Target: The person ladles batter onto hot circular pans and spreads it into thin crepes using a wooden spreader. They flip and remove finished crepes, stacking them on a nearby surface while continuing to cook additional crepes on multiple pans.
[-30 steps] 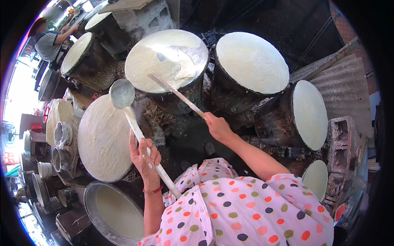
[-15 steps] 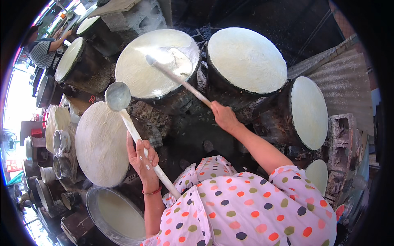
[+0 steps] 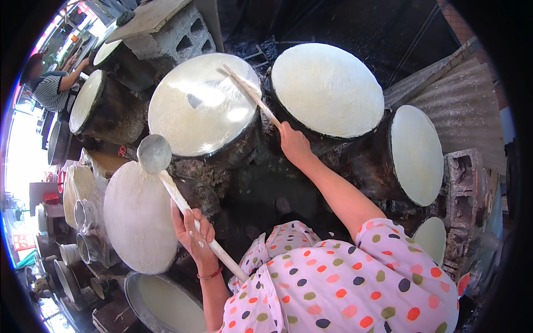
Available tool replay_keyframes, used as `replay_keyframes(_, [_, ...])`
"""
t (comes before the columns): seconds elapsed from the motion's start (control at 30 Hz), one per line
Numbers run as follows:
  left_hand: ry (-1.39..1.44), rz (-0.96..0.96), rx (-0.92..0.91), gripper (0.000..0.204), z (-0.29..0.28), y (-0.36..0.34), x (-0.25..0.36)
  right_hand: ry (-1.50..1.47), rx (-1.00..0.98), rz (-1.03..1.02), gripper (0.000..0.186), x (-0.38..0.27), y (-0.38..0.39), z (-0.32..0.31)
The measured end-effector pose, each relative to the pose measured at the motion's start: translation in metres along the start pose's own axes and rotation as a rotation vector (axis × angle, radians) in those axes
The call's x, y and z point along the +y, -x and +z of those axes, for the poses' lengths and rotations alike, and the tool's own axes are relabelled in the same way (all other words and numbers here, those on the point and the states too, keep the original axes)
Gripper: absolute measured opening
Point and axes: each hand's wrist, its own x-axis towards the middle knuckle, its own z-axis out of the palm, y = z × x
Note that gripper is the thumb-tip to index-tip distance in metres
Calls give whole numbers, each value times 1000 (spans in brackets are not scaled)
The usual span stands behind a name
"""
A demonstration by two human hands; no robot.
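Observation:
My left hand (image 3: 193, 233) grips the white handle of a long ladle (image 3: 155, 154), its round bowl raised over the gap between two steamers. My right hand (image 3: 294, 145) holds a thin flat wooden stick (image 3: 250, 94) whose tip lies on the wet white sheet stretched over the middle round steamer (image 3: 202, 108). Another white-topped steamer (image 3: 326, 89) sits just right of that hand. A tilted white-topped round (image 3: 140, 216) lies left of my left hand.
More white-covered round steamers stand at right (image 3: 417, 154), far right low (image 3: 432, 238) and upper left (image 3: 88, 102). A basin of white batter (image 3: 166, 302) is below my left hand. Concrete blocks (image 3: 172, 36) sit behind. Another person (image 3: 53, 89) works at far left.
My right hand has drawn the stick from the middle of the wet sheet toward its right edge. The ladle in my left hand has stayed raised, almost unmoved.

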Motion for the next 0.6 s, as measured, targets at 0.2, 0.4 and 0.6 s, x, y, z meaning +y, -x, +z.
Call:
replay_keyframes(0.2, [-44, -7, 56, 48, 12, 3, 5, 22, 262, -55, 26, -50, -139, -10])
replay_keyframes(0.4, [-91, 3, 114, 50, 3, 1, 12, -202, 100, 2, 33, -77, -69, -51])
replay_keyframes(0.6, [-39, -23, -1, 51, 8, -23, 8, -213, 42, 31, 36, -86, -10, 14])
